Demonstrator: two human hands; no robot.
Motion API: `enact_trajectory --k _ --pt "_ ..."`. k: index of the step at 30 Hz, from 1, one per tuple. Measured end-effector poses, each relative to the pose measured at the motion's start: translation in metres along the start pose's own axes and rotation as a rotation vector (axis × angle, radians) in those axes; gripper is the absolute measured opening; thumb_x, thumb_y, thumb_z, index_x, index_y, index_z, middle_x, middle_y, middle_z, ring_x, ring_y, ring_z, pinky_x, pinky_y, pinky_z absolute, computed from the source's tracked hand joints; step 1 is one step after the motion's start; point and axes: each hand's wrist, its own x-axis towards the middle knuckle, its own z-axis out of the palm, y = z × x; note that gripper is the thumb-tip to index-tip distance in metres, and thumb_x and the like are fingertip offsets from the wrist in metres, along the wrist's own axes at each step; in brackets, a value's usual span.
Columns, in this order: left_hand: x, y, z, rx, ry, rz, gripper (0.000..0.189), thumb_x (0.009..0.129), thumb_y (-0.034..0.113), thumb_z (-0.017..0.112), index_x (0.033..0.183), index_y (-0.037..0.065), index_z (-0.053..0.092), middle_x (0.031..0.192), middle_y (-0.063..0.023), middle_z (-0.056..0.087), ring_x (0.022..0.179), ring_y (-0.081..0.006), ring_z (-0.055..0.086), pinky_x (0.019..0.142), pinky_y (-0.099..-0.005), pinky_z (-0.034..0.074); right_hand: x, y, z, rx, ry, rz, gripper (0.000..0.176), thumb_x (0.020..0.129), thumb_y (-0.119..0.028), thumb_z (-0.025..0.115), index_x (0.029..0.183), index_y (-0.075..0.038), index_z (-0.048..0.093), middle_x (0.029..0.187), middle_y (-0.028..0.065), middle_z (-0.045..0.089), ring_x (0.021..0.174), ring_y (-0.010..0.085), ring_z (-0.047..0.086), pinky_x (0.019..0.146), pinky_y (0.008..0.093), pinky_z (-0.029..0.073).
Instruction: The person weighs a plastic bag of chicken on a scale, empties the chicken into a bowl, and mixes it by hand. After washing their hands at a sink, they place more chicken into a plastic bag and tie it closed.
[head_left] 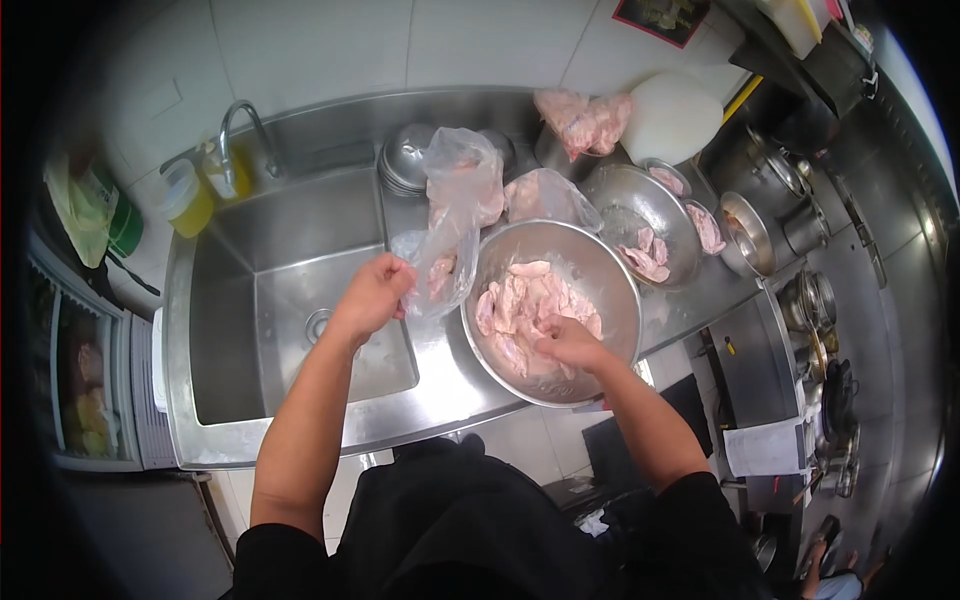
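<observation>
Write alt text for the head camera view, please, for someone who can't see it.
A person's right hand reaches into a big metal bowl of raw meat pieces, while the left hand is at the edge of a clear plastic bag. A steel sink is on the left; more meat sits behind and to the right.

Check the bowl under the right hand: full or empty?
The bowl is partly full: raw meat pieces lie across its bottom, its upper wall bare.
</observation>
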Motion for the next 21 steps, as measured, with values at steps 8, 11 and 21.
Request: enact_trajectory --k 8,11,21 --pt "-0.004 0.001 0.0 -0.012 -0.008 -0.02 0.018 0.094 0.021 0.058 0.095 0.003 0.058 0.078 -0.002 0.058 0.062 -0.0102 0.053 0.058 -0.0257 0.048 0.005 0.002 0.045 -0.558 0.09 -0.363 0.055 0.083 -0.029 0.06 0.128 0.002 0.054 0.094 0.0199 0.066 0.094 0.0301 0.064 0.087 0.0374 0.049" --pt "-0.006 0.001 -0.001 -0.001 -0.01 -0.03 0.019 0.094 0.02 0.058 0.097 0.001 0.058 0.079 -0.0031 0.059 0.066 -0.0113 0.055 0.06 -0.0268 0.049 -0.001 -0.025 0.027 0.097 -0.37 0.09 0.06 0.084 -0.032 0.058 0.131 0.005 0.051 0.089 0.0163 0.065 0.081 0.0242 0.065 0.082 0.0344 0.051" --pt "-0.005 -0.004 0.003 -0.002 0.0 -0.042 0.02 0.094 0.021 0.059 0.097 0.001 0.058 0.08 -0.0038 0.059 0.064 -0.0116 0.055 0.059 -0.027 0.048 -0.006 -0.085 0.041 -0.034 -0.327 0.231 0.108 0.076 -0.073 0.057 0.139 0.012 0.035 0.131 0.0316 0.048 0.124 0.0351 0.049 0.104 0.0399 0.037"
